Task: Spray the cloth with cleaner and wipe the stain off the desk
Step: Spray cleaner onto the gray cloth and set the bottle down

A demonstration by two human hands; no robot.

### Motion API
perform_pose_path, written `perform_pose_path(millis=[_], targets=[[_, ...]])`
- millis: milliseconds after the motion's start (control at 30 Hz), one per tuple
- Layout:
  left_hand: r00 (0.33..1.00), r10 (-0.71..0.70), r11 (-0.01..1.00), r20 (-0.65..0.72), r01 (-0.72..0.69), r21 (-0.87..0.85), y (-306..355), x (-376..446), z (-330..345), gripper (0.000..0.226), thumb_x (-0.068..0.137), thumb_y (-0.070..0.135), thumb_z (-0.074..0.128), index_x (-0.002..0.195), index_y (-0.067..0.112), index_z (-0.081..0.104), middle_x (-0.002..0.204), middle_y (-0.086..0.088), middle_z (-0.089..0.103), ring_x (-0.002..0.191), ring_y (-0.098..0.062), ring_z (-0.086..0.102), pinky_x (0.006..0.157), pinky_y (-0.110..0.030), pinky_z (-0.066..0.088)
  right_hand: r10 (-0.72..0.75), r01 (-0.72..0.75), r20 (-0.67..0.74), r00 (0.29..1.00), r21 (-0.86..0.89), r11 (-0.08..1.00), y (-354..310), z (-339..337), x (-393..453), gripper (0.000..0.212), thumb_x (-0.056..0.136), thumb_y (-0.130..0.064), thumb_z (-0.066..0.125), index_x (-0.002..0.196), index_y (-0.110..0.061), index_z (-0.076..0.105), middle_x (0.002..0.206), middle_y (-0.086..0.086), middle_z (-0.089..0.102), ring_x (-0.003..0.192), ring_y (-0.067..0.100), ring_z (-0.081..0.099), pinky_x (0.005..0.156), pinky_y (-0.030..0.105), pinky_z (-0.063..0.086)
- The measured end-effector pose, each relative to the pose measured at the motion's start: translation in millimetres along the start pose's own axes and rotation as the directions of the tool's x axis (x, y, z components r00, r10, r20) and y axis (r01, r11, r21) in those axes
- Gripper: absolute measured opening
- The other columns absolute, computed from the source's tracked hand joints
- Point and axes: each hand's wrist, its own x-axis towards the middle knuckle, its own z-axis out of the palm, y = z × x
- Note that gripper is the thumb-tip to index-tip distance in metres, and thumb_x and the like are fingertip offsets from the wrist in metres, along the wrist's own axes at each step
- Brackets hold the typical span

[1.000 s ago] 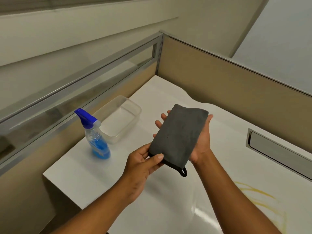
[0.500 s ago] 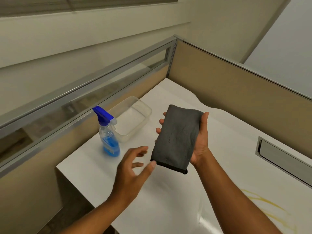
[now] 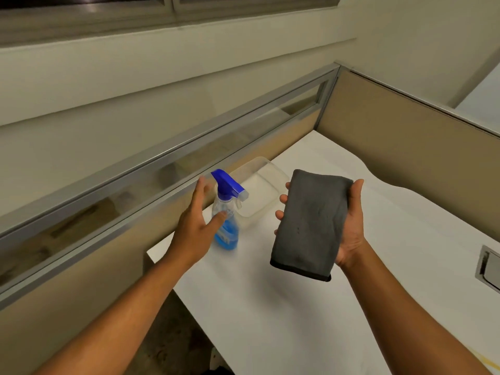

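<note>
Two hands, left hand (image 3: 198, 226) splayed beside spray bottle (image 3: 226, 212), right hand (image 3: 349, 226) cradling cloth (image 3: 311, 226)

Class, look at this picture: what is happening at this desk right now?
A person stands at a white desk. The right hand holds a folded grey cloth flat on its palm, above the desk. The left hand is open and reaching for a spray bottle of blue cleaner, with the fingers spread around it but not closed on it. The bottle stands upright on the desk beside a clear plastic tub. Nothing has been sprayed or wiped yet, as far as can be seen.
</note>
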Motion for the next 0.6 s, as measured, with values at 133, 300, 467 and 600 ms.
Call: perform_pose_path(millis=[133,300,467,600], targets=[[0.999,0.004,0.999,-0.046,-0.002,0.046,-7,8,-6,0.062,0.100,0.029,0.071,0.157,0.019,0.049,0.149,-0.003,0.065,0.137,-0.016,0.060,0.111,-0.036,0.051,0.013,-0.013,-0.005,1.000,-0.014,1.000,5,3,8,0.123,0.069,-0.098,0.047,0.159,-0.014,0.037,0.153,0.019,0.052,0.131,0.046,0.057,0.117,0.067,0.028],[0.994,0.045,0.991,-0.100,-0.031,0.132,-15,8,-2,0.049,0.092,0.037,0.080,0.135,0.019,0.065,0.124,0.004,0.070,0.115,-0.014,0.064,0.087,-0.019,0.049,0.006,-0.006,0.001,1.000,-0.020,1.000,8,2,15,0.123,0.068,-0.096,0.049,0.158,-0.014,0.038,0.152,0.019,0.053,0.131,0.045,0.057,0.118,0.068,0.024],[0.999,0.034,0.995,0.007,-0.034,0.097,-16,16,-2,0.059,0.086,0.033,0.087,0.136,0.021,0.058,0.126,0.002,0.063,0.116,-0.019,0.062,0.086,-0.023,0.051,0.020,-0.019,0.038,0.999,-0.033,0.999,9,3,18,0.125,0.067,-0.098,0.047,0.158,-0.013,0.039,0.151,0.020,0.053,0.129,0.045,0.058,0.121,0.070,0.015],[0.995,0.017,0.999,0.102,-0.021,0.035,-1,28,-1,0.063,0.085,0.019,0.088,0.138,0.021,0.055,0.120,0.003,0.062,0.106,-0.016,0.062,0.076,-0.010,0.049,0.025,-0.024,0.062,0.998,-0.027,0.999,10,0,19,0.126,0.067,-0.097,0.048,0.159,-0.012,0.036,0.152,0.021,0.051,0.129,0.046,0.058,0.123,0.069,0.009]])
